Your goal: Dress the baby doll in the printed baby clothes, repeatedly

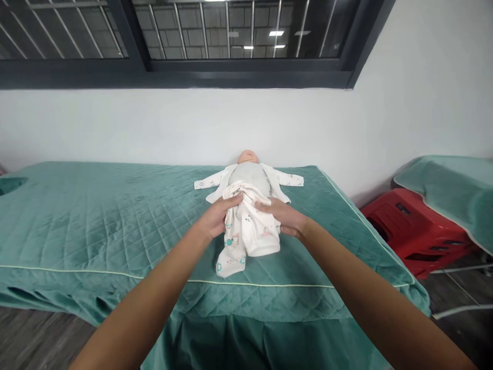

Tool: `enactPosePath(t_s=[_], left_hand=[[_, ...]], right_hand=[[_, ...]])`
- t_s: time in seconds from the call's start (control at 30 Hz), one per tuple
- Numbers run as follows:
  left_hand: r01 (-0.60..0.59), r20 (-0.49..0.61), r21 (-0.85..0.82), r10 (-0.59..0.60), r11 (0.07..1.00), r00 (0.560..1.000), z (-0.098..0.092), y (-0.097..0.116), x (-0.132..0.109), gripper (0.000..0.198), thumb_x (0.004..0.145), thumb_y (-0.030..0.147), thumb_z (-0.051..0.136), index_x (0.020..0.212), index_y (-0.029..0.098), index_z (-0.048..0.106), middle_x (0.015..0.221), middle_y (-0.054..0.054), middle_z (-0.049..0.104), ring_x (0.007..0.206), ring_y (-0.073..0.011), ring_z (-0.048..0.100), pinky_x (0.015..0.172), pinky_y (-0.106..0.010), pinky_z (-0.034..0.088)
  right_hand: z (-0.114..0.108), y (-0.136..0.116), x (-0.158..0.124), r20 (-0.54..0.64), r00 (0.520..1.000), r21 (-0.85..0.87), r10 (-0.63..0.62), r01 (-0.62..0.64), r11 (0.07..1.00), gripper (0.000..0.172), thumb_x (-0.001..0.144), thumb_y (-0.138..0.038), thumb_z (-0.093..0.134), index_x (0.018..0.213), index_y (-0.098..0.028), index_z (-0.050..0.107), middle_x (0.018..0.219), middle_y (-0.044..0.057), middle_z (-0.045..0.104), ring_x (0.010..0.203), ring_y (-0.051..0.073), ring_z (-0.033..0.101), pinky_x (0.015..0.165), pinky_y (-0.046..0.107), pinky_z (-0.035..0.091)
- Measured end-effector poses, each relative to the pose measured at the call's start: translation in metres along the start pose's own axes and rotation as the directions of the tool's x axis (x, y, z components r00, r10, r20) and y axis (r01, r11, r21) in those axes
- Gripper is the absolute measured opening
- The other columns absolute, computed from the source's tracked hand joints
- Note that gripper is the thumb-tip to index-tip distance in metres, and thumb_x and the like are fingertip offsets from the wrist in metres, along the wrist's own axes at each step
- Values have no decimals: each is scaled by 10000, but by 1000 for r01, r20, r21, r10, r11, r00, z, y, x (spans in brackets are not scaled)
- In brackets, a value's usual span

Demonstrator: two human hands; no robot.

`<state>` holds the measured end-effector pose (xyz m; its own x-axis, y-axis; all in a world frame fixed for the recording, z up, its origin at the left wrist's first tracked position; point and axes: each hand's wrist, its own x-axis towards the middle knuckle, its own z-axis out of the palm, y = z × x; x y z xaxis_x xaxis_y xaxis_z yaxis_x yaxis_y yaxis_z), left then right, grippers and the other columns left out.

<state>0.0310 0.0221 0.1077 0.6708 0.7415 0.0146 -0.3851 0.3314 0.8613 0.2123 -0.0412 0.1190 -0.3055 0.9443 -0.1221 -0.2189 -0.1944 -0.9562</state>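
A baby doll lies on its back on a green quilted bed, head toward the wall. It wears a white printed romper that is open at the chest, showing a grey torso. My left hand grips the romper fabric at the doll's waist on the left side, fingers curled into the cloth. My right hand holds the romper at the waist on the right side, fingers closed over the fabric. The romper legs trail toward me.
A white wall and a dark-framed window stand behind the bed. At the right, a red plastic stool sits on the floor beside a second green-covered bed. The bed's front edge hangs down near me.
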Motion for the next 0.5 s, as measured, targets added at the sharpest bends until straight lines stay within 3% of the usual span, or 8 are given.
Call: enactPosePath(t_s=[0.1, 0.2, 0.3, 0.4, 0.5], left_hand=[[83, -7, 2, -83, 997, 996, 2, -13, 5, 465, 761, 369, 798, 1119, 87, 708, 982, -141, 767, 860, -266, 738, 787, -348, 593], [151, 17, 43, -152, 988, 988, 7, -19, 6, 496, 778, 390, 787, 1160, 88, 692, 1025, -162, 760, 858, -260, 736, 759, -340, 590], [245, 85, 181, -263, 953, 961, 11, -16, 3, 528, 772, 402, 797, 1201, 118, 677, 1073, -151, 755, 870, -237, 730, 777, -331, 576], [283, 111, 309, -330, 908, 938, 10, -12, 1, 534, 730, 385, 830, 1185, 145, 686, 1115, -131, 749, 942, -232, 717, 827, -329, 557], [284, 33, 424, -328, 860, 944, 9, -11, 3, 477, 715, 399, 818, 1107, 147, 716, 1118, -116, 750, 991, -256, 702, 823, -333, 544]], right_hand=[[-10, 4, -5, 87, 987, -121, 131, -120, 985, 450, 709, -393, 856, 1070, -148, 745, 988, 87, 769, 843, 206, 718, 724, 290, 583], [-20, 8, -4, -72, 997, -86, 8, -14, 996, 451, 747, -414, 825, 1099, -146, 738, 1017, 98, 766, 864, 201, 716, 756, 289, 572], [-25, 10, -4, -202, 974, -41, -106, 100, 994, 454, 763, -419, 807, 1119, -147, 731, 1040, 103, 762, 878, 210, 713, 765, 295, 563], [-24, 15, -11, -257, 959, -11, -118, 119, 993, 456, 742, -426, 814, 1103, -158, 734, 1023, 97, 767, 854, 221, 716, 763, 312, 561], [-22, 30, -24, -283, 958, -11, -57, 56, 998, 440, 749, -446, 803, 1083, -167, 738, 1000, 90, 771, 843, 230, 719, 784, 338, 562]])
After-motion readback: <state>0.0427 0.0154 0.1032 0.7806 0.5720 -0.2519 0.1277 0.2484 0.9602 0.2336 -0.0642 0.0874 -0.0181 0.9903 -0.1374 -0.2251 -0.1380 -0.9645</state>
